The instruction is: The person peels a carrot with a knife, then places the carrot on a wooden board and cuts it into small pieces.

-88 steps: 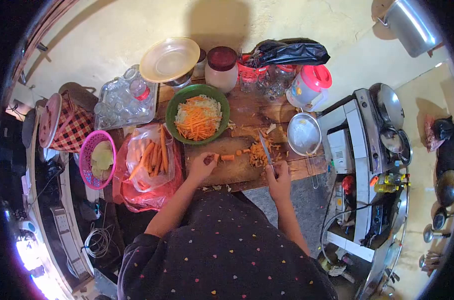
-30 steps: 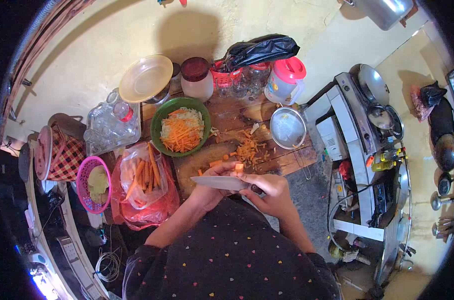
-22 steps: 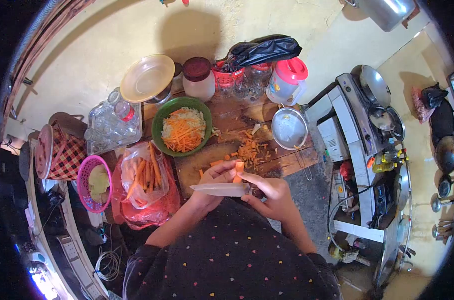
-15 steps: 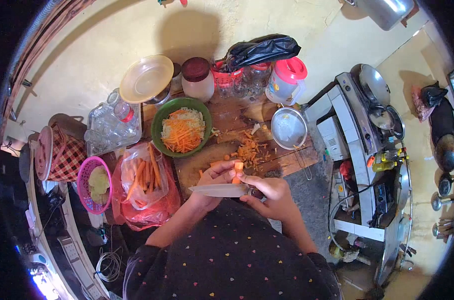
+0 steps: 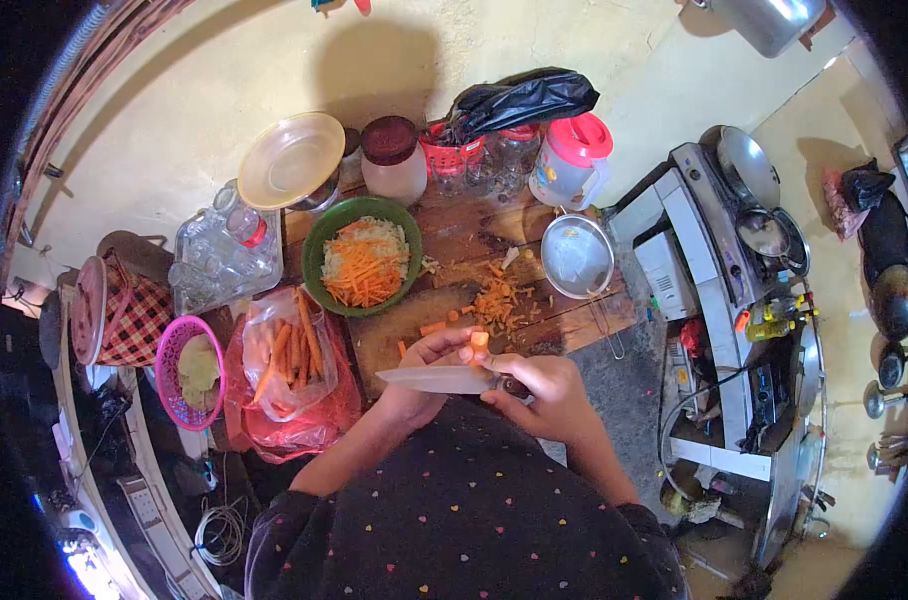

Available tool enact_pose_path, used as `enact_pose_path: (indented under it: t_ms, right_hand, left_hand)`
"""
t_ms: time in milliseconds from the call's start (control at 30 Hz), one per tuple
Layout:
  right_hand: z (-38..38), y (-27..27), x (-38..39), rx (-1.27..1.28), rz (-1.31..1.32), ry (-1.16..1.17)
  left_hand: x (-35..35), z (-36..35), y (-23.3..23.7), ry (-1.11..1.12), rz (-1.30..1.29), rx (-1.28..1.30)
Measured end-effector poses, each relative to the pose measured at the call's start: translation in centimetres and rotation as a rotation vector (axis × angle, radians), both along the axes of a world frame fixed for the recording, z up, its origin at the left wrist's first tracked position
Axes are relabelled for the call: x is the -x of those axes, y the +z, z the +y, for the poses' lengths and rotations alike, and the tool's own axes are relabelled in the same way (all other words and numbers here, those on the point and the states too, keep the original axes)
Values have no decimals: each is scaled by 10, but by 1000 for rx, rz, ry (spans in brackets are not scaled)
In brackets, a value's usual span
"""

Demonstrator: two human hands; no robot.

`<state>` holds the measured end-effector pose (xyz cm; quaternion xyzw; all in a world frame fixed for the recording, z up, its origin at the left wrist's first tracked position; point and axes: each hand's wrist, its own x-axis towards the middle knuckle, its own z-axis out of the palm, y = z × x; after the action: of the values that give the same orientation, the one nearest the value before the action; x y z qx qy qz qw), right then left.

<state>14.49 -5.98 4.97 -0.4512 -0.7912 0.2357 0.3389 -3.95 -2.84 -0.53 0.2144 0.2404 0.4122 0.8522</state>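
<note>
Carrot piece [image 5: 480, 342] stands pinched in the fingertips of your left hand [image 5: 429, 368], its cut end rising just above them, as your head camera shows you over a wooden table [image 5: 514, 222]. Your right hand [image 5: 542, 388], fingers wrapped round the handle of a knife [image 5: 429, 379], is just beside your left, its blade lying across your left palm and its tip pointing leftward; whether steel touches skin, you cannot tell.

That closeness looks like your main risk: should the moist-looking carrot turn in the pinch, or the right wrist jerk, the edge could meet your left palm. A loose pinch could also drop the piece onto the cutting board [image 5: 374, 340] beyond your fingers, or among the carrot scraps [image 5: 504, 300] ahead and to their right.

Beyond the left fingers, a green bowl [image 5: 312, 262] carries orange shreds over paler ones. To their left, whole carrots [image 5: 307, 325] fill a clear bag [image 5: 286, 398] resting on red plastic [image 5: 314, 432]; farther left, a pink basket [image 5: 165, 375] holds pale pieces you cannot identify. Glass jars [image 5: 244, 226] crowd a tray [image 5: 242, 298] past the bags. Well ahead of your fingers, a lidded jar [image 5: 394, 178] shows pale contents beside a red basket [image 5: 456, 157], its load partly hidden by black plastic [image 5: 529, 98]
</note>
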Motion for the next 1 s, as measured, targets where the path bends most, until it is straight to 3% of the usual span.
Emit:
enact_pose_path:
  t_ms: [133,233,533,633,833,1000]
  right_hand:
    - [3,-3,1,-36,17,8]
    - [-2,10,2,108,27,11]
    - [2,-4,0,-4,11,16]
    - [0,0,6,72,92,-40]
    - [-3,15,1,305,-58,12]
    - [-5,10,4,259,-40,-36]
  left_hand:
    - [1,-1,3,-24,-40,7]
    - [-1,-3,-1,2,-18,-11]
    - [-1,-3,3,-3,-52,-22]
    - [-1,-4,6,24,29,-24]
    - [-2,-3,-5,13,-12,36]
    - [1,-2,-4,-3,30,27]
